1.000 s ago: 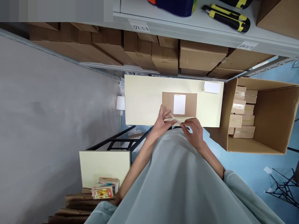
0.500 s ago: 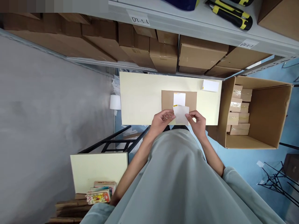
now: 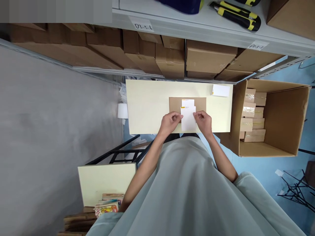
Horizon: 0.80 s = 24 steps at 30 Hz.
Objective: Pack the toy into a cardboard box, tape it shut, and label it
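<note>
Between both hands is a white paper slip [image 3: 188,119] with a small yellow mark at its top left. My left hand [image 3: 170,123] pinches its left edge, and my right hand [image 3: 203,122] pinches its right edge. The slip faces up, over the near part of a flat brown cardboard piece [image 3: 175,104]. On that cardboard lies another white label [image 3: 188,102], partly covered by the held slip. The cardboard rests on a cream table [image 3: 147,106].
At the table's back right sits a white stack of slips [image 3: 220,90]. An open carton [image 3: 283,121] holding several small boxes stands to the right. Behind is a shelf [image 3: 197,29] with cartons below and yellow-black utility knives [image 3: 238,16]. Books [image 3: 108,206] lie lower left.
The held slip has been flattened out, and its top edge reaches farther over the label on the cardboard. My right hand has shifted slightly left. The whole view has tilted a little.
</note>
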Available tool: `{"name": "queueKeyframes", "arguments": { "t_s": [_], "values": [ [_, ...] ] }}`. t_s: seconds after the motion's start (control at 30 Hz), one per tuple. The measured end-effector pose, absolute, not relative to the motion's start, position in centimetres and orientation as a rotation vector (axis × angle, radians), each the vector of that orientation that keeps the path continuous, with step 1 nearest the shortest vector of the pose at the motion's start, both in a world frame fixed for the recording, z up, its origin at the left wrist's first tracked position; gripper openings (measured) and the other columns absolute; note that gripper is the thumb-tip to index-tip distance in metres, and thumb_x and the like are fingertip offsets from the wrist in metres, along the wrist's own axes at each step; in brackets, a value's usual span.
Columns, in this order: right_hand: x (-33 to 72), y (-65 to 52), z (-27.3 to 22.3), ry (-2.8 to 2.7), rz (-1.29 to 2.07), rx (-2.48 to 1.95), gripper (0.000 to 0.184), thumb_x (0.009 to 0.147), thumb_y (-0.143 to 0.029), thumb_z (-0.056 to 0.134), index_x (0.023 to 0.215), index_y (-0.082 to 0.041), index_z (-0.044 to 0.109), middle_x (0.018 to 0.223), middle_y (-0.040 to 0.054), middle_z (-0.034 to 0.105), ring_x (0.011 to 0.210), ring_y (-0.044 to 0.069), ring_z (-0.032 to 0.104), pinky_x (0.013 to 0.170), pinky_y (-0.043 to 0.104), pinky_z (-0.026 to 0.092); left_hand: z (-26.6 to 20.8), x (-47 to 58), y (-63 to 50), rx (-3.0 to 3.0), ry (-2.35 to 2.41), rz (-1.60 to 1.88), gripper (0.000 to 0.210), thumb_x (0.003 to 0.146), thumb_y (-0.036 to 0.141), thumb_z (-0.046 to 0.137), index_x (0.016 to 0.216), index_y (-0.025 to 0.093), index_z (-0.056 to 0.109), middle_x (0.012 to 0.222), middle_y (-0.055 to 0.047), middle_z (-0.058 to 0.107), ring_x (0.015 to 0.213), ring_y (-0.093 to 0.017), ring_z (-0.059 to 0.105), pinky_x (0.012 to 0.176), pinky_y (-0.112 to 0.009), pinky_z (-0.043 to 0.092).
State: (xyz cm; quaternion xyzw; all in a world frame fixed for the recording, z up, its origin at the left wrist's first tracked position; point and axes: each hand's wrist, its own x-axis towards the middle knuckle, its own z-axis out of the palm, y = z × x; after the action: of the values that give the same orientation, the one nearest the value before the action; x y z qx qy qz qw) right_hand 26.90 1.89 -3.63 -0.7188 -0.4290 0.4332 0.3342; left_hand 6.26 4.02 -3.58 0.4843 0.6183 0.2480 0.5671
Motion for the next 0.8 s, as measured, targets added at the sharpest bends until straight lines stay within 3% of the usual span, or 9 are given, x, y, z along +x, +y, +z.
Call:
{"name": "queueKeyframes", "arguments": {
  "t_s": [0.17,0.3,0.37,0.53,0.8],
  "values": [
    [26.4,2.3,-3.1,-1.266,1.026,-1.773,0.040,0.100,-0.062,0.062,0.084,-0.025,0.067,0.084,0.0040,0.072,0.079,0.021,0.067,0.078,0.038,0.057,-4.0,6.6,4.9,1.127,1.485,0.523,0.048,0.082,0.061,0.082,0.107,0.020,0.077,0.091,-0.005,0.078,0.075,-0.019,0.063,0.074,-0.033,0.051],
    [26.4,2.3,-1.8,-1.369,0.888,-1.711,0.038,0.104,-0.058,0.059,0.083,-0.027,0.064,0.085,0.0044,0.070,0.084,0.022,0.066,0.081,0.039,0.058,-4.0,6.5,5.2,1.130,1.526,0.558,0.068,0.080,0.056,0.085,0.135,0.019,0.069,0.100,-0.005,0.079,0.075,-0.017,0.062,0.076,-0.032,0.051],
    [26.7,2.4,-1.4,-1.359,0.913,-1.710,0.038,0.104,-0.058,0.059,0.084,-0.027,0.064,0.085,0.0040,0.069,0.084,0.022,0.066,0.081,0.039,0.058,-3.9,6.3,5.2,1.130,1.487,0.610,0.062,0.083,0.058,0.081,0.130,0.019,0.073,0.095,-0.004,0.077,0.074,-0.016,0.059,0.073,-0.031,0.050],
    [27.8,2.7,-1.4,-1.199,1.084,-1.734,0.041,0.099,-0.063,0.064,0.085,-0.025,0.067,0.085,0.0025,0.071,0.082,0.020,0.067,0.081,0.036,0.058,-3.5,6.1,4.9,1.166,1.416,0.637,0.043,0.085,0.063,0.076,0.092,0.021,0.081,0.081,-0.004,0.072,0.069,-0.016,0.050,0.064,-0.031,0.043],
    [28.6,3.4,-2.9,-1.114,1.168,-1.792,0.044,0.093,-0.068,0.068,0.084,-0.024,0.069,0.084,0.0036,0.074,0.079,0.020,0.066,0.076,0.036,0.057,-3.1,6.8,5.0,1.179,1.404,0.588,0.036,0.087,0.057,0.074,0.086,0.022,0.078,0.083,-0.003,0.070,0.069,-0.016,0.053,0.066,-0.031,0.046]
  ]
}}
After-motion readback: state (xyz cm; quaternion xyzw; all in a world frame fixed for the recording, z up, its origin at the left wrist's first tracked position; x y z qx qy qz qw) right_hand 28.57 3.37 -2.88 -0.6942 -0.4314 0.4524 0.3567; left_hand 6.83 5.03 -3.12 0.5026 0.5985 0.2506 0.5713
